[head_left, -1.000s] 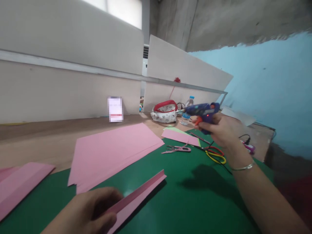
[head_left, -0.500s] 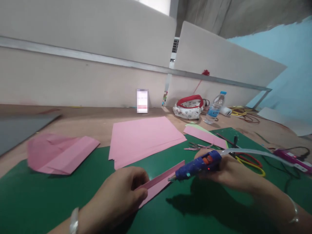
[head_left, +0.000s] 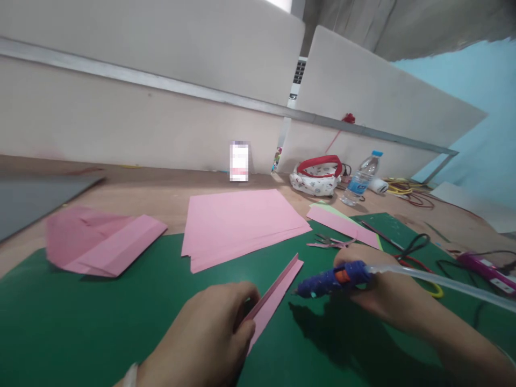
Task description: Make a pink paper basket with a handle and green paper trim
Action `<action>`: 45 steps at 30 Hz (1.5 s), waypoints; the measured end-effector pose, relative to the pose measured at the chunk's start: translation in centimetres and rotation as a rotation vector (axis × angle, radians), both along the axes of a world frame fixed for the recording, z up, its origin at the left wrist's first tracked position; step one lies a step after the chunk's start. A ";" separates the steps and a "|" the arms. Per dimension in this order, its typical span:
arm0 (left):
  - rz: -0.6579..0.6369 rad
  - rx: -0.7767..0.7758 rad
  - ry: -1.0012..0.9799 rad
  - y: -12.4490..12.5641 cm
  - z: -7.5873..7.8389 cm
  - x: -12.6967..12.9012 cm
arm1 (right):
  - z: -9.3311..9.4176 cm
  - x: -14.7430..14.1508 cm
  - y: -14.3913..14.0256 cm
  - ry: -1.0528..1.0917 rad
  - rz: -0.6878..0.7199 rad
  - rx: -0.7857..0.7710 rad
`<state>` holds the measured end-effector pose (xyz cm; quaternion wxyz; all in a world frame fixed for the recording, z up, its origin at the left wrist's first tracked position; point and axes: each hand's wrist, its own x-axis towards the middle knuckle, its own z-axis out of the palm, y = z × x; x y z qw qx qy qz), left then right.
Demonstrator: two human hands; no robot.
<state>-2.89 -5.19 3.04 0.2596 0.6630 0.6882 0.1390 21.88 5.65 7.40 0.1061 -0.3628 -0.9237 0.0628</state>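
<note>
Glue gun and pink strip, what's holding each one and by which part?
The right hand grips the glue gun by its handle end; the left hand pinches the near end of the folded pink strip.

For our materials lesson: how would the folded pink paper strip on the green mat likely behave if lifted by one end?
The folded pink strip is thin paper, so probably very light. Its lengthwise crease likely stiffens it, though the far end may droop. The left hand pins it, suggesting it slides easily on the mat.

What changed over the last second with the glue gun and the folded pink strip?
The right hand brought the glue gun down from above the desk to just over the green mat, nozzle toward the folded pink strip. The left hand kept hold of the strip's near end. Pink sheets, scissors and bottle stayed put.
</note>
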 end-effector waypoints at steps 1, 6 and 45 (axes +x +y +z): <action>0.004 0.007 -0.008 -0.1 -0.1 0.0 | -0.1 -0.1 0.0 -0.010 -0.018 0.006; -0.013 0.000 -0.106 -0.4 -0.3 0.5 | -0.6 -0.8 0.0 0.010 -0.076 0.064; -0.108 -0.027 -0.179 -0.4 0.8 1.0 | -0.9 -1.6 1.4 -0.121 -0.201 0.070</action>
